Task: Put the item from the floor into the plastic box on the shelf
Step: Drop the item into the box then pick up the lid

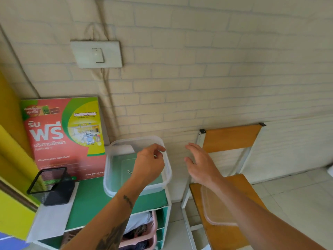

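Observation:
A clear plastic box (167,170) stands open on the green shelf top (93,197). A small pale item (129,171), too small to identify, lies on the box's bottom. My left hand (148,163) hovers over the right half of the box, fingers loosely curled and slightly apart, with nothing visible in them. To the right of the box, my right hand (201,163) is in the air with its fingers spread, above the chair seat and holding nothing.
A clear lid (214,208) lies on the wooden chair (232,136) right of the shelf. A black mesh holder (52,186) and a red-green poster (66,136) stand at the left. Pink baskets (144,231) fill the lower shelf. Brick wall behind.

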A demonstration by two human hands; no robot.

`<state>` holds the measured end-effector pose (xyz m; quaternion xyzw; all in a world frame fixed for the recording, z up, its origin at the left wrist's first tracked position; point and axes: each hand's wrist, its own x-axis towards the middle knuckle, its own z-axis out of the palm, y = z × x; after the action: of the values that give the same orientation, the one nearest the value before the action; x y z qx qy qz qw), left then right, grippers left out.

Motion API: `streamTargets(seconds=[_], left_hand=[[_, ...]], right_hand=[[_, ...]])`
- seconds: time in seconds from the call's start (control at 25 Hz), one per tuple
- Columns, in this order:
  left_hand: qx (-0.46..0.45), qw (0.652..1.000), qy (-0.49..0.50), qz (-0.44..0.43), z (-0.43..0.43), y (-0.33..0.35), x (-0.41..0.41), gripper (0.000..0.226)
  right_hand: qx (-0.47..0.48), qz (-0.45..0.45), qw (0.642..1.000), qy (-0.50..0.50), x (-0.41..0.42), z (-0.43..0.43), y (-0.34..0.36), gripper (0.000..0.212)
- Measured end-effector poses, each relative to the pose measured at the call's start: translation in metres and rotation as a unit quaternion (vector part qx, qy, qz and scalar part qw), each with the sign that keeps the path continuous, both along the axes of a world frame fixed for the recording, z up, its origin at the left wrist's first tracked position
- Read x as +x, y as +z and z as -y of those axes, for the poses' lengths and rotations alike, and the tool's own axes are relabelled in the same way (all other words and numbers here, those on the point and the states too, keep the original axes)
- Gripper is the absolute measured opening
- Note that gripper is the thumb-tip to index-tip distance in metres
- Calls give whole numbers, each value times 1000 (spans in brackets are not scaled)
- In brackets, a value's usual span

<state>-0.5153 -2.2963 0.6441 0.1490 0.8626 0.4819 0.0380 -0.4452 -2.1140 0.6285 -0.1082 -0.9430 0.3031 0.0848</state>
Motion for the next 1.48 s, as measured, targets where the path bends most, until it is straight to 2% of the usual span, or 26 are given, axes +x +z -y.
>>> streamTargets(seconds=[0.12,0.28,0.52,0.8,1.04,1.16,1.32,1.48], left_hand=[[13,1000,-20,-9,-51,0,14,28],[-18,999,-40,5,-124,-20,43,28],[-77,989,-26,122,-215,-90,90,28],[-138,962,9,235,-259,-179,106,40],[-286,945,-44,154,-288,-297,96,49],[-345,926,-53,144,-300,-354,95,55],[-360,923,-57,119,-306,-401,102,60],[-347,933,-44,88,-305,-421,109,66]], right_hand=[[-29,17,999,-38,22,-53,-6,50],[-57,71,993,-70,58,-126,-33,51],[-58,171,981,-67,102,-223,-93,52],[-70,254,962,-69,117,-272,-171,52],[-47,289,952,-89,102,-296,-274,46],[-41,280,952,-114,99,-299,-326,51],[-24,247,960,-127,98,-294,-371,54],[-4,229,962,-147,99,-284,-393,59]])
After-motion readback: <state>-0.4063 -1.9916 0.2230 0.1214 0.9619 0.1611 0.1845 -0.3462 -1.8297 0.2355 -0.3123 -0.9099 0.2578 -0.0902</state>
